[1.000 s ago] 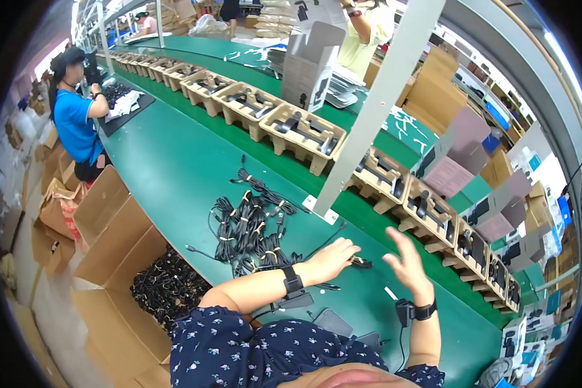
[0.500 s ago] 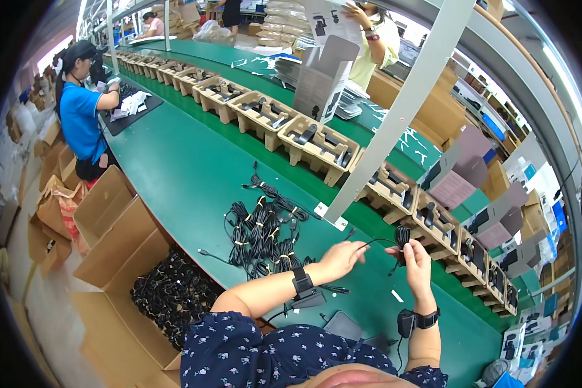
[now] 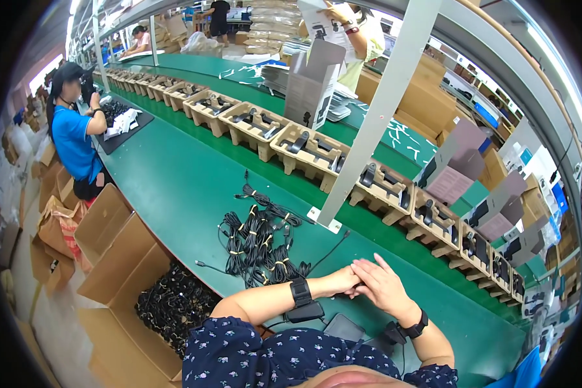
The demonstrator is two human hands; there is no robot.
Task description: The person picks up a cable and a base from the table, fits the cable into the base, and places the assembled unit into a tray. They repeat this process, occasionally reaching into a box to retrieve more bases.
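My hands meet over the green table, in front of my body. My right hand point(image 3: 384, 284) is stretched out with its fingers flat, laid against the fingers of my left hand point(image 3: 338, 282). The left fingers are partly covered by the right hand, so whether they hold anything is hidden. Left of them lies a pile of coiled black cables point(image 3: 260, 242) bound with pale ties. One loose cable end point(image 3: 344, 237) sticks out beyond my left hand. Close to my body, a dark flat device point(image 3: 344, 327) rests on the table.
A row of brown moulded trays point(image 3: 309, 155) holding black parts runs along the darker green belt point(image 3: 252, 160). A grey metal post point(image 3: 381, 113) rises beside it. At my left stands an open carton point(image 3: 119, 304) full of black cables. A co-worker in blue point(image 3: 73, 132) works at the far left.
The coiled black cable that was in my right hand is no longer visible there. My right hand has come left and down to meet my left hand, and its fingers have straightened.
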